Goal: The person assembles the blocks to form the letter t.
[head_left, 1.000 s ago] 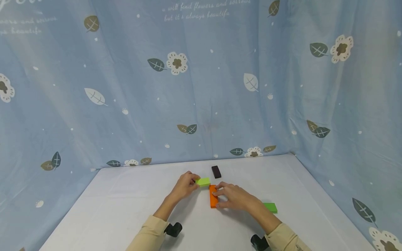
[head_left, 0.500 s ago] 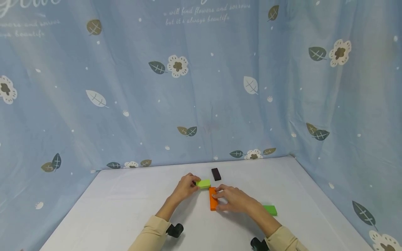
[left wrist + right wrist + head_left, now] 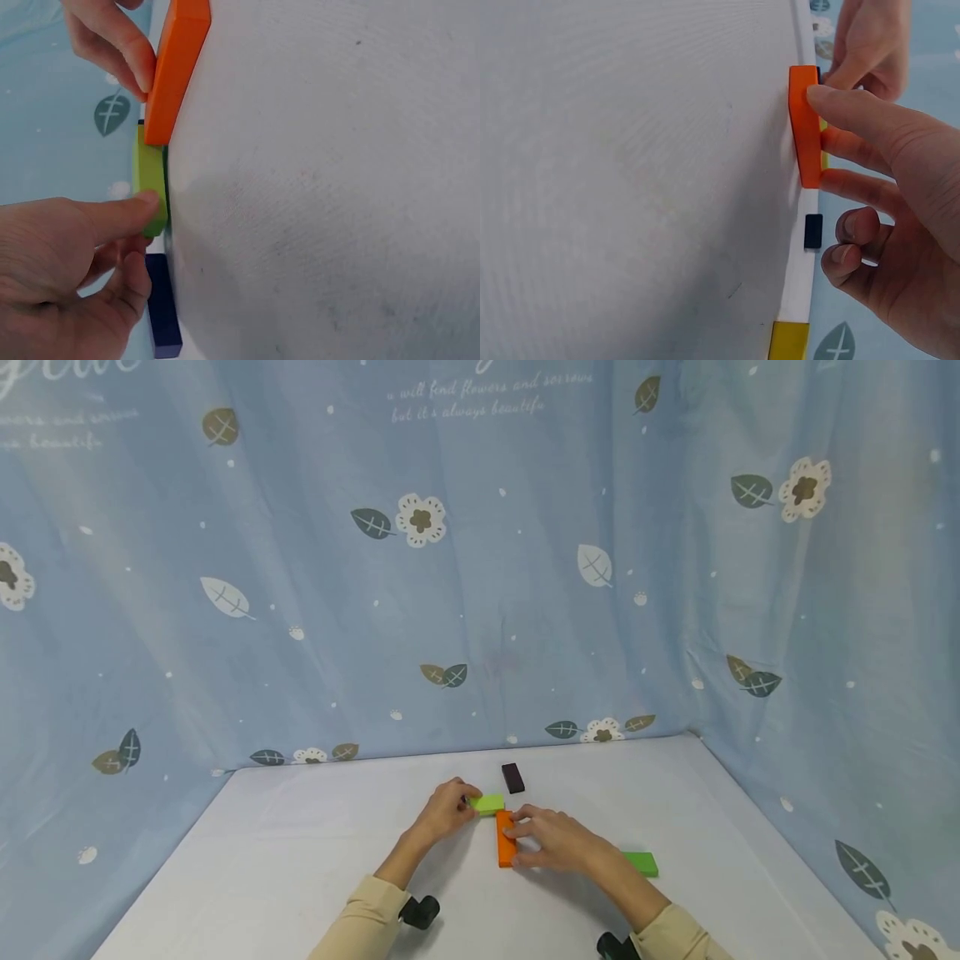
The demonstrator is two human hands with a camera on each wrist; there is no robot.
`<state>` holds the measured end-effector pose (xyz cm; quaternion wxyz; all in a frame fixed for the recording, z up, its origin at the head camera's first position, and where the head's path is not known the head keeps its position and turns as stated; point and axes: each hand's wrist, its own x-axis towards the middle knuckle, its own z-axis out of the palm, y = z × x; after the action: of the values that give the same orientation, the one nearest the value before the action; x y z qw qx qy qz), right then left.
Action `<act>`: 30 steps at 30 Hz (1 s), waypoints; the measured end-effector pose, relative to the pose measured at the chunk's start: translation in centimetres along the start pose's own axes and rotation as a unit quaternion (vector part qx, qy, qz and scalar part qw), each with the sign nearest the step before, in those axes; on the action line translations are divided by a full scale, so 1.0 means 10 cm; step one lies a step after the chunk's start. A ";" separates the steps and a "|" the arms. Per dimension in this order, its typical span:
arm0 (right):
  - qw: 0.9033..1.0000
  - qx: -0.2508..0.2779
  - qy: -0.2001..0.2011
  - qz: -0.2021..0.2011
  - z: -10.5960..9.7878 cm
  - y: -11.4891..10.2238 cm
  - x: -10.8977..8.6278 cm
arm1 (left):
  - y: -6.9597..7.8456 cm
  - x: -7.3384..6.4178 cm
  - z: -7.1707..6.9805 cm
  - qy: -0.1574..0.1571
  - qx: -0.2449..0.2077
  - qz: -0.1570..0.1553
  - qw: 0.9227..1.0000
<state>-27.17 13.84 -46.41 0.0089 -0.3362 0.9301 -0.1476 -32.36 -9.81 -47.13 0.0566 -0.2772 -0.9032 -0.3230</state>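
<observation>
Barely anything shifted, both hands just nudged a touch, left hand (image 3: 447, 806) still pinching the light green block (image 3: 489, 803) at its fingertips, right hand (image 3: 551, 841) gripping the orange block (image 3: 505, 850) flat on the tabletop (image 3: 300, 860) just beside it.

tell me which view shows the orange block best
The left wrist view: the orange block fills the frame's top, its long side clear, fingertips on it. The right wrist view shows it edge-on under the right hand. The head view shows it small, partly covered.
</observation>
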 end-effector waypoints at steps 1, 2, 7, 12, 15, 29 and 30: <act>1.000 0.000 0.000 -0.001 0.01 0.00 0.00 | 0.00 -0.01 0.00 -0.002 0.001 -0.004 1.000; 1.000 -0.001 -0.001 -0.001 0.01 -0.01 0.00 | 0.00 -0.01 0.01 -0.008 -0.001 -0.015 1.000; 1.000 0.000 -0.001 -0.004 0.02 -0.02 -0.01 | -0.02 -0.01 0.03 -0.013 0.014 -0.025 1.000; 1.000 -0.001 0.003 -0.010 0.01 -0.03 -0.01 | -0.04 -0.01 0.04 -0.016 0.032 -0.024 0.999; 1.000 -0.001 0.005 -0.009 0.00 -0.02 -0.01 | -0.03 0.00 0.04 -0.014 0.034 -0.024 0.999; 1.000 0.004 0.007 -0.010 0.01 -0.01 -0.01 | 0.02 -0.01 0.05 -0.003 0.059 -0.024 0.998; 1.000 0.003 0.007 -0.011 0.01 -0.01 -0.01 | 0.02 -0.01 0.06 -0.002 0.064 -0.024 0.998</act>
<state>-27.04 13.81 -46.50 0.0019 -0.3457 0.9258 -0.1527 -32.11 -9.39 -47.49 0.0645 -0.2520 -0.9285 -0.2651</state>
